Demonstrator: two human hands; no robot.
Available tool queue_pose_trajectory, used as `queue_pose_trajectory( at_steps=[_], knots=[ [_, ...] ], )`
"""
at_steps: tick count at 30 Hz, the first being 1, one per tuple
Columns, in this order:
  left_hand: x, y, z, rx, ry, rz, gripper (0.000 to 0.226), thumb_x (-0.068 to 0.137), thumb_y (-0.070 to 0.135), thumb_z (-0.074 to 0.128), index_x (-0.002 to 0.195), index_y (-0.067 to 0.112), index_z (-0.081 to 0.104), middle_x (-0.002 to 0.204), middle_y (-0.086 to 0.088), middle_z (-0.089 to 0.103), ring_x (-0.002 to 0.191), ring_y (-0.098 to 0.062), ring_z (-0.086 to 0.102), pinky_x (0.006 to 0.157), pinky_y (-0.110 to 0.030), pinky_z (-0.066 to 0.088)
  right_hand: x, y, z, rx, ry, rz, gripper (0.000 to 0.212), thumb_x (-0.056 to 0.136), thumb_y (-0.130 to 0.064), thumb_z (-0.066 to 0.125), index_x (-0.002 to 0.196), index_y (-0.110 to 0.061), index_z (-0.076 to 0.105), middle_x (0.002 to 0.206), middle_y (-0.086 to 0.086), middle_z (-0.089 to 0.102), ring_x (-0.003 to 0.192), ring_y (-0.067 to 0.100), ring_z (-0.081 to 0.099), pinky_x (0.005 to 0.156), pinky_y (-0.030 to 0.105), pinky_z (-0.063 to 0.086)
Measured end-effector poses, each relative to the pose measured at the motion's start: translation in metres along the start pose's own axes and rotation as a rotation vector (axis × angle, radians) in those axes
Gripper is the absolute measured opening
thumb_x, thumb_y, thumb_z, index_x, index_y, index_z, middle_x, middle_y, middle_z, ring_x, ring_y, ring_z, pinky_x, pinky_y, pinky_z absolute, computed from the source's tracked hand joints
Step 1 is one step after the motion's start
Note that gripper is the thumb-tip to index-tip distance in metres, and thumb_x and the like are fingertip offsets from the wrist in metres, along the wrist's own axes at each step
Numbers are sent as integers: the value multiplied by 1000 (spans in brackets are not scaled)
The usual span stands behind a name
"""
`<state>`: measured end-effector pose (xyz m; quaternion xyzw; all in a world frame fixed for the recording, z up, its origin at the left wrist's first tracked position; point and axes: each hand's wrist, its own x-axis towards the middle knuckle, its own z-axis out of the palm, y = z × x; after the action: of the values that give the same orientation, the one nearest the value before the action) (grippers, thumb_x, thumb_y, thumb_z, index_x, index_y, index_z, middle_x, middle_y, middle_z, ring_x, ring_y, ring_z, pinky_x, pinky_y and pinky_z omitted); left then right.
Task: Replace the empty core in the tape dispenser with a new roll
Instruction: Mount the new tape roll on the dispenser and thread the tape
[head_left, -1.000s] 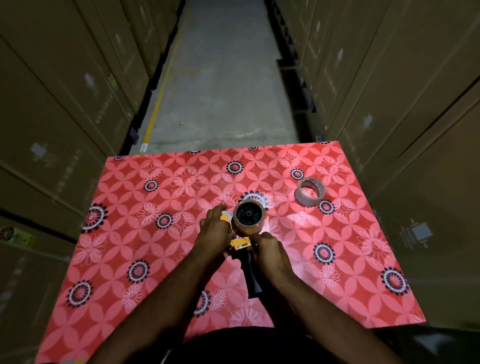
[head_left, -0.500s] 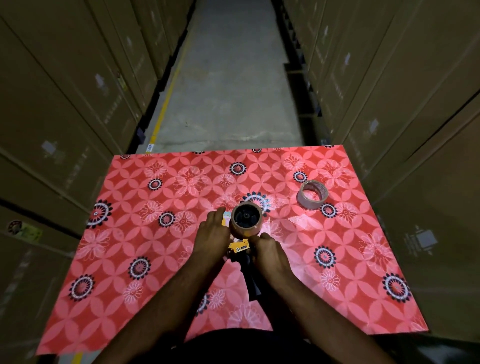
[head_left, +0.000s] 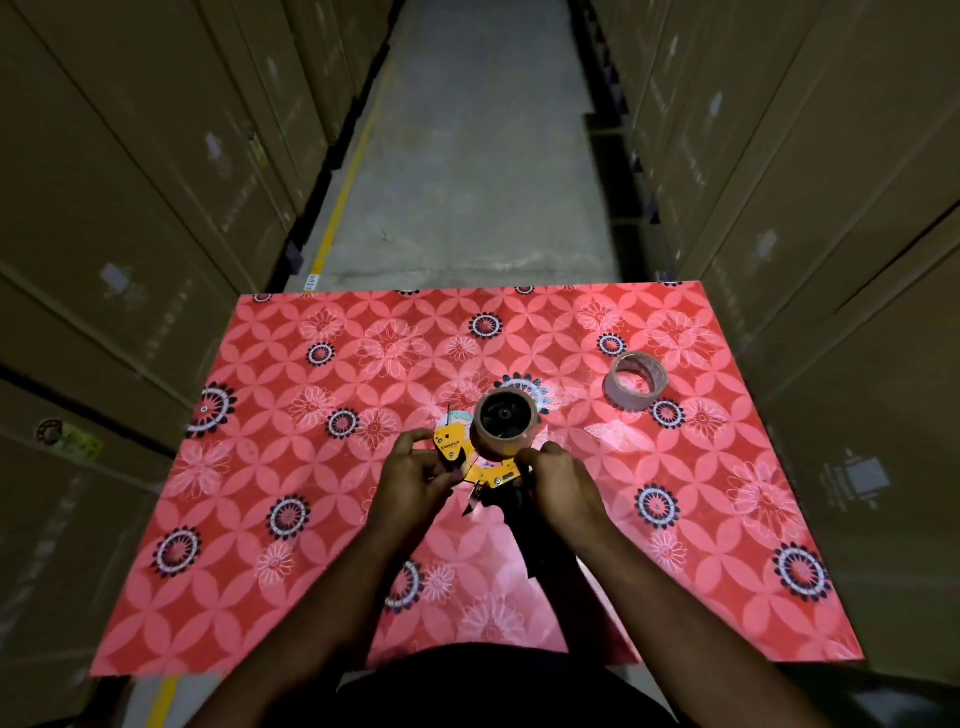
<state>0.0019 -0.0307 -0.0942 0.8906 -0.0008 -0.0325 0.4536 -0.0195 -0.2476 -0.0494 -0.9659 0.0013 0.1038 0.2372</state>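
Observation:
A yellow tape dispenser (head_left: 485, 470) with a black handle is held over the middle of the red patterned table (head_left: 260, 519). A brown tape roll (head_left: 506, 423) sits on its black hub. My left hand (head_left: 413, 480) pinches the yellow front piece at the dispenser's left end. My right hand (head_left: 563, 486) grips the dispenser's body just below the roll, hiding the top of the handle. A second ring, a thin brown core or roll (head_left: 635, 381), lies flat on the table to the far right, away from both hands.
Tall stacks of cardboard boxes (head_left: 130, 234) wall in both sides of the aisle. A concrete floor (head_left: 467, 156) with a yellow line runs beyond the table's far edge. A scrap of clear tape (head_left: 610, 432) lies on the cloth right of the dispenser.
My left hand has drawn back from the roll's side to the yellow front piece, which now shows fully. My right hand holds the same spot.

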Motion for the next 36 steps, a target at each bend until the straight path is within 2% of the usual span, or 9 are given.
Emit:
queue_pose_trajectory(
  at_steps=[7,11,13,17,20,23,26,33,36],
  knots=[
    [1,-1,3,-74,22,-16,21,75,23,84,63,21,68,121,19,59,104,-3,66,88,-42,58,-5,-6,15,53,13,68,37,88,-33,61,119,-16,51,105,15,61,98,39,64,68,39,48],
    [-1,-1,-1,5,29,0,12,75,31,82,67,27,73,121,23,60,114,1,56,88,-23,48,-10,-8,25,117,-84,152,76,73,-40,81,132,-13,42,120,12,62,108,35,65,72,35,51],
    [1,-1,-5,82,43,44,7,73,36,81,70,31,77,117,24,60,114,-2,50,85,-14,37,-9,-5,27,141,-110,177,66,72,-32,82,123,-11,46,115,13,67,106,35,67,67,32,46],
    [7,-2,-21,41,-59,84,16,71,27,79,61,17,71,108,9,67,107,-12,61,86,-36,53,-7,4,24,191,-45,155,30,80,-16,66,106,-19,52,109,9,73,105,32,69,67,33,50],
    [4,0,-28,22,-125,116,18,75,16,77,61,11,69,104,2,69,104,-13,64,84,-43,56,-3,15,13,214,-25,108,26,81,-12,68,97,-25,52,106,5,76,103,27,71,68,25,43],
    [-3,6,-25,61,-135,122,13,80,13,78,67,11,74,104,2,68,107,-12,62,86,-41,55,-1,19,9,203,-35,68,50,82,-13,66,129,-20,48,117,8,72,108,30,69,76,34,54],
    [-8,9,-23,36,-100,144,16,77,17,80,66,9,72,99,-1,70,103,-15,64,82,-39,55,-2,18,17,85,-19,53,89,82,-10,62,158,-20,16,120,20,63,105,41,65,77,45,55],
    [1,0,-29,-210,-276,-40,28,83,-6,65,64,14,67,101,-5,67,80,-36,69,56,-42,54,9,39,16,-8,-98,-14,81,86,-25,61,153,-27,14,125,19,61,107,41,64,81,46,55],
    [0,-3,-25,-368,-304,-117,17,84,-1,71,73,12,72,105,-9,66,83,-44,69,58,-38,52,9,44,15,-2,-119,-48,98,79,-52,70,154,-27,12,129,17,60,110,37,63,79,40,53]
  ],
)
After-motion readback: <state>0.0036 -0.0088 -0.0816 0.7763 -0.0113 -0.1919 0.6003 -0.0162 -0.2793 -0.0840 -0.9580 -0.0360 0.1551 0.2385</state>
